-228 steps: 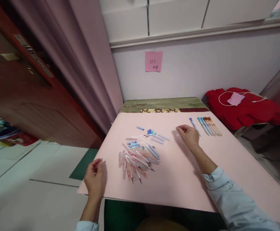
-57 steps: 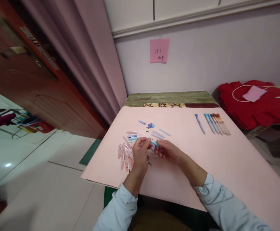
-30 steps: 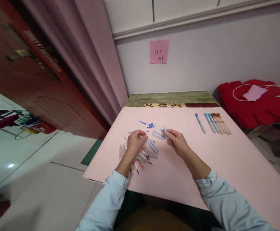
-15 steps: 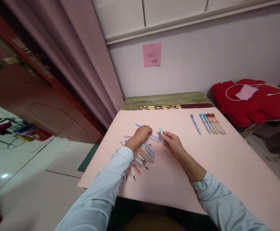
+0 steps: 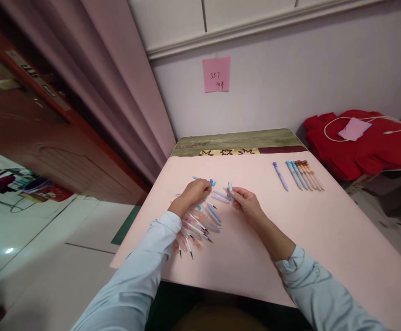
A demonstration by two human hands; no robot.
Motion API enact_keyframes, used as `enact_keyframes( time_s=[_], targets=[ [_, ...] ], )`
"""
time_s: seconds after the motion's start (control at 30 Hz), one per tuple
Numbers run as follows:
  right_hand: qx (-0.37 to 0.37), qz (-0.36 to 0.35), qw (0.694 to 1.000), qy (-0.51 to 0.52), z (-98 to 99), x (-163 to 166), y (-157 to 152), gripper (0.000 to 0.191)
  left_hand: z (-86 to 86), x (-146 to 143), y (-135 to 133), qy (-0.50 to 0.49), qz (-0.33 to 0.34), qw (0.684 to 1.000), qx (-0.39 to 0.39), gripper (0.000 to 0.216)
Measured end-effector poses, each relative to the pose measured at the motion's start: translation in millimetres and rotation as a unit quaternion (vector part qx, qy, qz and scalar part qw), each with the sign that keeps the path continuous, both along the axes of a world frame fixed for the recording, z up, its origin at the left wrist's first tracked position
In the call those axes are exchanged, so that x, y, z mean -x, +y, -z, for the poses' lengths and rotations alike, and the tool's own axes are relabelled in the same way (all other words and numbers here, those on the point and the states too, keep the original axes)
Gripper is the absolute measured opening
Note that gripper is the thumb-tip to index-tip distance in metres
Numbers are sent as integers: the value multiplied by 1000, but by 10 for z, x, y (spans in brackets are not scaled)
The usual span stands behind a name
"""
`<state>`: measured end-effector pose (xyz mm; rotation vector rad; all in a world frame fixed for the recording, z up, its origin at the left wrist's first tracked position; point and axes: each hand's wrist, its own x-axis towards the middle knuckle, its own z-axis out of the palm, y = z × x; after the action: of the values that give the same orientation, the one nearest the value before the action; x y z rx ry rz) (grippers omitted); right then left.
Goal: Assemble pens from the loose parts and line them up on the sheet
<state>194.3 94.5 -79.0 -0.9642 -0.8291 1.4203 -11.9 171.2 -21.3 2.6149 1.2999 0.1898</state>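
My right hand (image 5: 246, 202) pinches a short light-blue pen barrel (image 5: 230, 187) upright between thumb and fingers. My left hand (image 5: 196, 191) is over the far side of a loose pile of pen parts, its fingers curled together. Whatever may be in those fingers is hidden. Just beyond its fingertips lies a small blue pen topper (image 5: 212, 183). Pale lilac barrels (image 5: 221, 196) lie between the two hands. Several white refills (image 5: 196, 224) with dark tips are heaped with clear and pinkish parts below my left wrist, and another small blue piece (image 5: 199, 208) shows among them.
On the right of the pink-covered table (image 5: 255, 257) lies a row of whole pens: a lilac pen (image 5: 280, 176), blue pens (image 5: 294, 175) and brown-topped pens (image 5: 309, 176). Red cloth (image 5: 365, 156) with a white cable is beyond the right edge. A wooden door (image 5: 65, 151) stands left.
My left hand has shifted slightly left, uncovering the small blue topper near its fingertips. My right hand keeps the light-blue barrel in nearly the same spot. The view has tilted a little.
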Motion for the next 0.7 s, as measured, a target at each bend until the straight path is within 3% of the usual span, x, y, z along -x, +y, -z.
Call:
enact_keyframes(
  time_s=[0.43,0.7],
  targets=[
    [-3,-9,1000,-11,7,21,-35,39,166,-48,-109,12,31,999,29,12],
    [-7,-23,1000,-19,-33,16,-60,36,27,-76,-178,14,2,1000,28,10]
  ],
)
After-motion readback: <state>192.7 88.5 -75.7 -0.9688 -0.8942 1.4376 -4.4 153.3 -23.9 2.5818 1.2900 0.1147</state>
